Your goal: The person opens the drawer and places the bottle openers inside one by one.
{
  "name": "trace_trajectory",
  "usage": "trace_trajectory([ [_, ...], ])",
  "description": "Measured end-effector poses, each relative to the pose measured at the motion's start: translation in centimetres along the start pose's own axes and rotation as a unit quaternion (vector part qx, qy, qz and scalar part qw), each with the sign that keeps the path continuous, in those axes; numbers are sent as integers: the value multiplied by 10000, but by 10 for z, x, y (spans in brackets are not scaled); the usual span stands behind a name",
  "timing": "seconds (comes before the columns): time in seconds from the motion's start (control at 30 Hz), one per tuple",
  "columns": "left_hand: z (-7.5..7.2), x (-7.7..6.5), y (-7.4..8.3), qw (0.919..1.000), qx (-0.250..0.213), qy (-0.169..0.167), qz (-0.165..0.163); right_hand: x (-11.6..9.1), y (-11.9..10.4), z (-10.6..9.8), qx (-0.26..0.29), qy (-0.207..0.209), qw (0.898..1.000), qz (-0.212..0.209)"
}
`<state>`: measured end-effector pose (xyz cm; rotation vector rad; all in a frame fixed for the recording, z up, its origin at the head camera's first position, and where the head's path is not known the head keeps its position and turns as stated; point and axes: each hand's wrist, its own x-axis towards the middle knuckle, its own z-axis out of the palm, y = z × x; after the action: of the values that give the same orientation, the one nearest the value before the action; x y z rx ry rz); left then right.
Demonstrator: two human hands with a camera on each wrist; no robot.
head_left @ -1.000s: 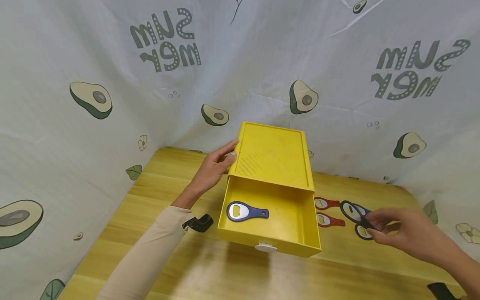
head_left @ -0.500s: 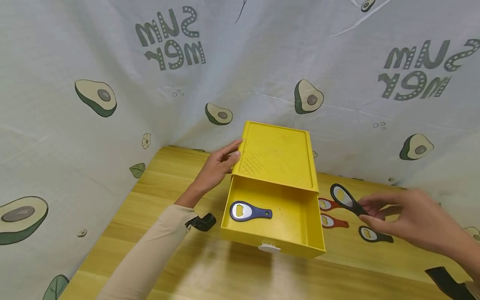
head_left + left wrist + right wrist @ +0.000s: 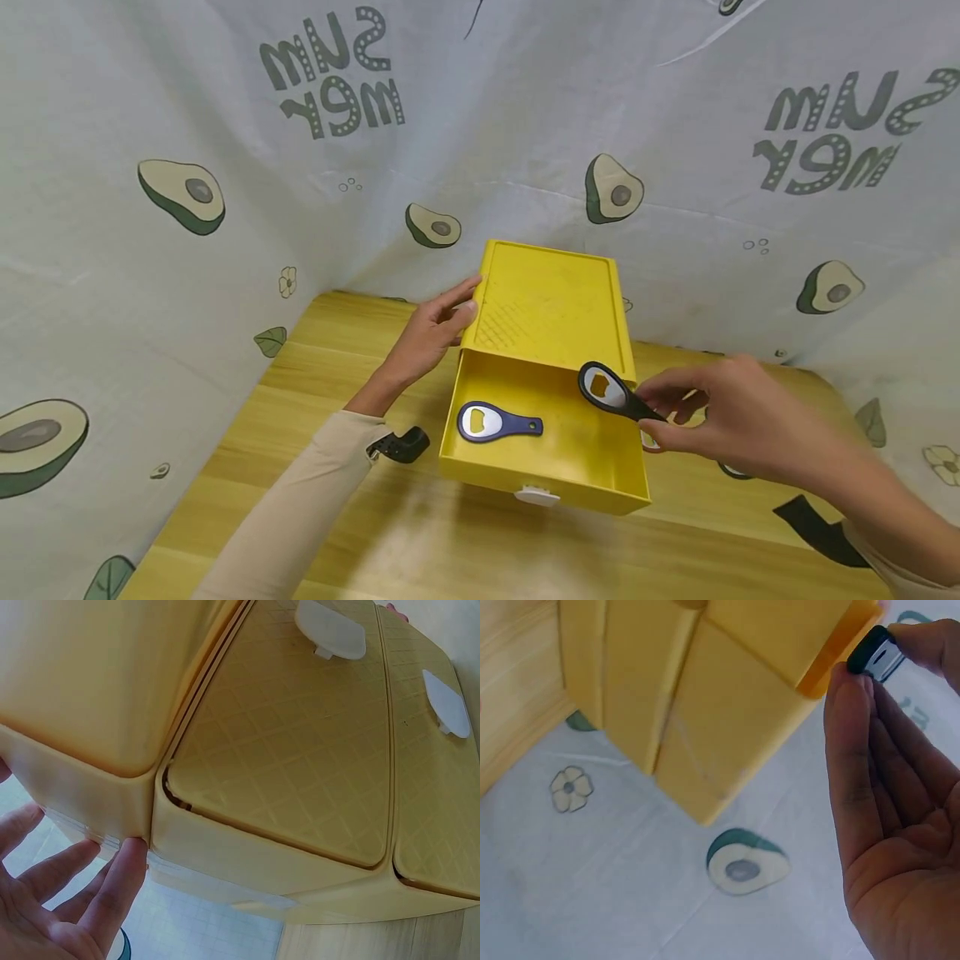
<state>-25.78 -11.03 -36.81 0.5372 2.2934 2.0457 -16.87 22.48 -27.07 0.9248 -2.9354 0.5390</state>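
My right hand (image 3: pixel 750 417) pinches the handle end of a black bottle opener (image 3: pixel 617 397) between thumb and fingers. Its silver-faced head hangs over the right side of the pulled-out yellow drawer (image 3: pixel 570 457). Inside the drawer, at the left, lies a blue bottle opener (image 3: pixel 483 423). My left hand (image 3: pixel 427 337) rests against the left side of the yellow cabinet (image 3: pixel 555 308), its fingers (image 3: pixel 124 889) fairly straight on the wall in the left wrist view. From the right wrist view, only the held opener's end (image 3: pixel 875 651) shows at the fingertips.
Right of the drawer, a red bottle opener (image 3: pixel 650 441) and another black bottle opener (image 3: pixel 733 472) lie on the wooden table (image 3: pixel 360 517), mostly hidden by my right hand. A white knob (image 3: pixel 536 497) sticks out from the drawer front. Patterned cloth (image 3: pixel 510 125) hangs behind.
My right hand has lifted the black bottle opener off the table area and carried it left, over the drawer. The left hand keeps its place on the cabinet.
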Motion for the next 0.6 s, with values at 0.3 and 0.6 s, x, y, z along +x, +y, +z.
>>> trace_trajectory([
  [0.3,0,0,1,10000,33,3,49,22,-21,12,-13,-464,9989,66],
  [0.6,1,0,0,10000,62,14,-21,27,-32,23,-765,-450,9959,183],
])
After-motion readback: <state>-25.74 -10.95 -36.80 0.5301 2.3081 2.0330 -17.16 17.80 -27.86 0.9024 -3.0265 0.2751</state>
